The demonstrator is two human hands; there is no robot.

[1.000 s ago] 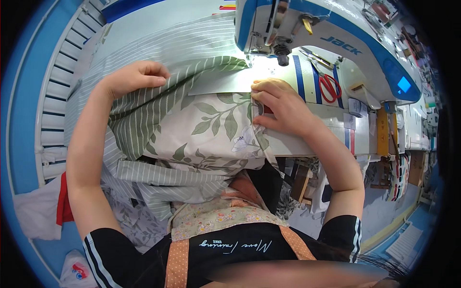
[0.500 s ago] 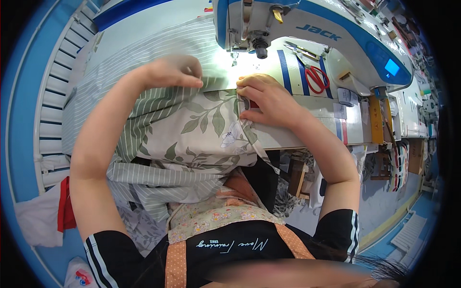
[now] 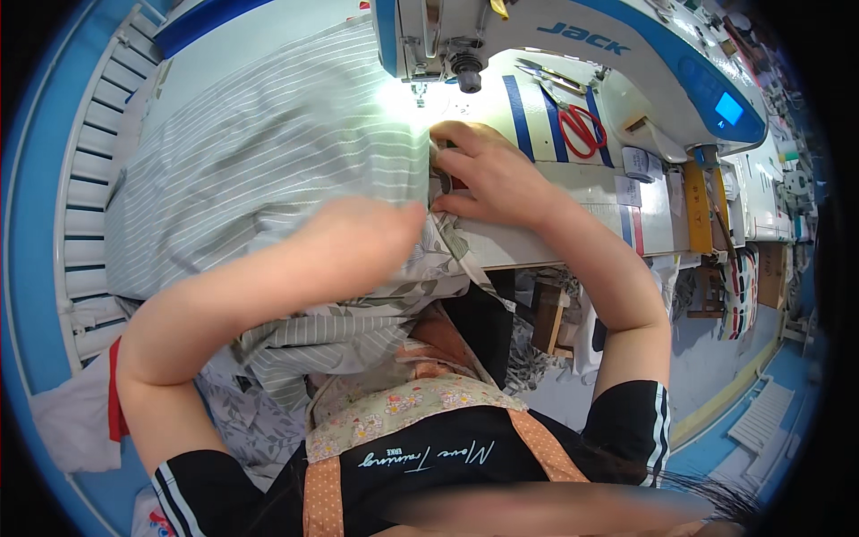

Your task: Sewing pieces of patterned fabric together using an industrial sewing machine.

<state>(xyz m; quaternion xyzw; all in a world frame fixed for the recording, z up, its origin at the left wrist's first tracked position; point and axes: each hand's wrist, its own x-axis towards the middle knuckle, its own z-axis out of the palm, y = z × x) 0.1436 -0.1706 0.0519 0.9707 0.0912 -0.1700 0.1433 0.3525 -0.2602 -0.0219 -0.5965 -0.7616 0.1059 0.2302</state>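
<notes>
A green fabric with thin white stripes [image 3: 268, 170] lies spread over the sewing table, its edge under the needle of a white and blue sewing machine [image 3: 555, 45]. My right hand [image 3: 488, 174] presses flat on the fabric edge just in front of the needle. Blurred by motion, my left hand [image 3: 362, 237] lies on the fabric close beside the right one. A leaf-printed layer [image 3: 420, 282] peeks out below my hands and hangs off the table's front edge.
Red-handled scissors [image 3: 582, 125] lie on the machine bed to the right, with a small white spool [image 3: 637, 163] near them. A ribbed white rack [image 3: 80, 206] borders the table on the left. White and red cloth [image 3: 85, 412] lies at lower left.
The striped fabric has been pulled over the leaf print, now mostly covered. My left hand swept right toward my right hand. The view shifted closer to the machine.
</notes>
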